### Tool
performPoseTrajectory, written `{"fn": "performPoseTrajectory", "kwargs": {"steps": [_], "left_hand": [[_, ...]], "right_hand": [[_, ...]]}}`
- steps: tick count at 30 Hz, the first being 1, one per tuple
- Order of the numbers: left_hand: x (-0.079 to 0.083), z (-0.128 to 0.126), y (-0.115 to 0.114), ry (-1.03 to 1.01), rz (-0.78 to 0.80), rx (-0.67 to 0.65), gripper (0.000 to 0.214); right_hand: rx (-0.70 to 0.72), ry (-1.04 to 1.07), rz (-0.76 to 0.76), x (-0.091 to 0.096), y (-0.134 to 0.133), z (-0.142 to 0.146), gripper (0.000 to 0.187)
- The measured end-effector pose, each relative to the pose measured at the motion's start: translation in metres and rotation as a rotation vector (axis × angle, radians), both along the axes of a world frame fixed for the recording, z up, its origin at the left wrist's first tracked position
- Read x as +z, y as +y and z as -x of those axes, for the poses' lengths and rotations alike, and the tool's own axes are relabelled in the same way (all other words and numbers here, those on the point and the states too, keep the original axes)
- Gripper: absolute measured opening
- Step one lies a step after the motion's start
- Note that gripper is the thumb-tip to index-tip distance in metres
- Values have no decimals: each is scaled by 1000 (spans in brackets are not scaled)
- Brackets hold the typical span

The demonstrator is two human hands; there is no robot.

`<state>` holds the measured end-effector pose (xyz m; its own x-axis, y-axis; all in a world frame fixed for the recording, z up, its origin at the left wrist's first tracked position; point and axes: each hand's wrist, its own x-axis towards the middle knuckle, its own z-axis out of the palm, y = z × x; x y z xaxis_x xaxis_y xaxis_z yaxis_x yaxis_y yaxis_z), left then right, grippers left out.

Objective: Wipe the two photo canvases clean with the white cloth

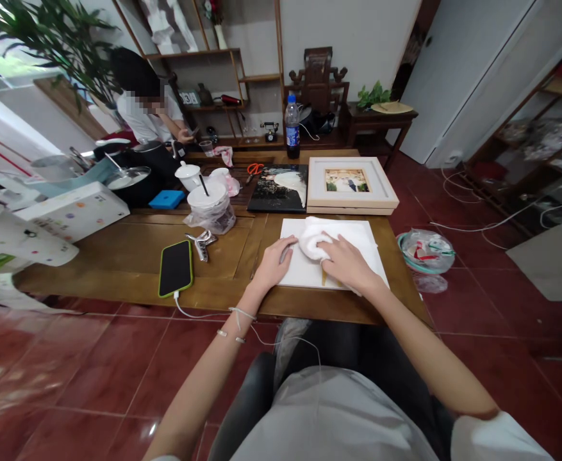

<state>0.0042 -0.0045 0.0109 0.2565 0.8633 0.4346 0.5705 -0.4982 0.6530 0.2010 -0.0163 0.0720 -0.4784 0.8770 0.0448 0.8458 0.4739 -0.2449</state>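
Note:
A white rectangular board point(364, 240) lies flat near the front edge of the wooden table. My right hand point(348, 259) grips a bunched white cloth point(312, 234) and presses it on the board's upper middle. Below that hand, a small yellowish patch shows on the board, partly covered. My left hand point(275, 261) rests on the board's left edge, fingers stretched out and holding nothing. Just beyond the board sit a framed wedding photo point(345, 180) in a pale wood frame and a dark picture panel point(271, 192) with a white dress on it.
Left of my hands lie a charging phone point(175, 269), a crumpled silver piece point(202, 244) and a bagged drink cup point(208, 202). A cola bottle point(292, 128) and orange-handled scissors point(254, 169) stand farther back. Another person point(148, 105) sits at the far left. A lined bin point(425, 251) is right of the table.

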Motion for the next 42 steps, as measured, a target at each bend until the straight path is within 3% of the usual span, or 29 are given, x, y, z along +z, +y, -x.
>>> {"fn": "performPoseTrajectory", "kwargs": {"steps": [3,6,10,15,18,24,28,35,38,42], "left_hand": [[3,0,-2,-15,-2,-4,31],[5,0,-3,-51,-37,-23,36],[4,2,-2,-74,-43,-30,37],[3,0,-3,-34,18,-15,39],[3,-2,-2,-28,24,-21,38],[-1,-1,1,-25,10,-22,32],[-2,-1,3,-29,-9,-21,27],[3,0,2,17,-14,-18,27],[2,0,2,11,-13,-19,28],[-2,0,4,-38,-14,-26,26]], "right_hand": [[-75,-36,-74,-4,3,16,46],[-44,-75,-86,-6,-17,35,43],[154,-59,-22,0,-54,45,40],[370,-10,93,16,-65,17,38],[361,22,119,20,-56,-8,38],[134,1,24,9,-14,-32,37],[32,60,-56,2,21,-16,38],[74,96,21,9,55,33,39],[28,94,28,10,57,34,35],[-83,86,22,10,56,13,35]]}}
